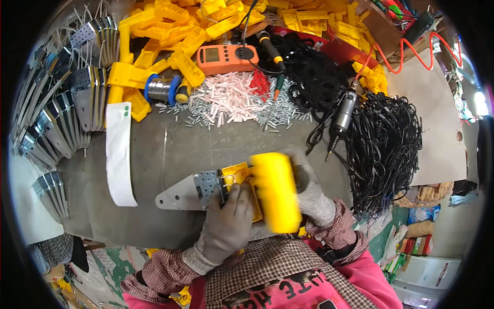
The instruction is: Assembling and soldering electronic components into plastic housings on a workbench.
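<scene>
My gloved left hand is closed over a yellow plastic housing, from whose left end a pointed metal plate with perforations sticks out over the grey worktop. White wire shows at the joint between plate and housing. Held up by my gloved right hand is a second yellow plastic piece, a long cover-like shell, blurred by motion. It hangs just right of the housing and hides part of it. The right-hand fingers behind the shell are partly hidden.
Metal plates stand in bundles at the left, near a white strip. Yellow housings, an orange meter, a solder spool, pink sleeves and screws lie behind. At the right are a power screwdriver and black cables.
</scene>
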`<state>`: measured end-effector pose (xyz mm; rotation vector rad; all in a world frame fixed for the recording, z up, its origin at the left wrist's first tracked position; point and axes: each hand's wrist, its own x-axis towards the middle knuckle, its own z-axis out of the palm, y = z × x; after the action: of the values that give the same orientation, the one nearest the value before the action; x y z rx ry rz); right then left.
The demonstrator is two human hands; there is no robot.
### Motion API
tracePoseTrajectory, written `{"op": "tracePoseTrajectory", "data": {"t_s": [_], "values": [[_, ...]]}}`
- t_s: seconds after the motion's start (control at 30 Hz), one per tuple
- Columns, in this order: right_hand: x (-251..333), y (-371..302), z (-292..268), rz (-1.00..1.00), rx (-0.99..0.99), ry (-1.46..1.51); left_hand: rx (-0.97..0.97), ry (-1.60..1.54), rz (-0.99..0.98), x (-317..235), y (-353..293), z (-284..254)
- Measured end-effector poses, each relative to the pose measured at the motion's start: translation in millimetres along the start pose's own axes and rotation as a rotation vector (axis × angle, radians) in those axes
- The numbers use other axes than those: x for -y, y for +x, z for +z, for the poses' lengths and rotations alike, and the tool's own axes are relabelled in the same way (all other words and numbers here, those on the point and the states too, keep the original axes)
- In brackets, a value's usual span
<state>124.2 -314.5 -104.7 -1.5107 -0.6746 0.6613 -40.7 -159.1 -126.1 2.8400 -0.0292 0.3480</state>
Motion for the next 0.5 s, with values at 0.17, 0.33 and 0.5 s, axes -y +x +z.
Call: {"op": "tracePoseTrajectory", "data": {"t_s": [0.17, 0.33, 0.5], "values": [[8, 16, 9, -0.330, 0.133, -1.027, 0.095, -0.441, 0.325, 40, -12, -28], [22, 38, -6, -0.210, 0.285, -0.908, -0.142, -0.035, 0.160, 20, -2, -27], [-6, 60, -2, -0.285, 0.083, -1.000, -0.111, -0.011, 0.199, 19, 13, -59]]}}
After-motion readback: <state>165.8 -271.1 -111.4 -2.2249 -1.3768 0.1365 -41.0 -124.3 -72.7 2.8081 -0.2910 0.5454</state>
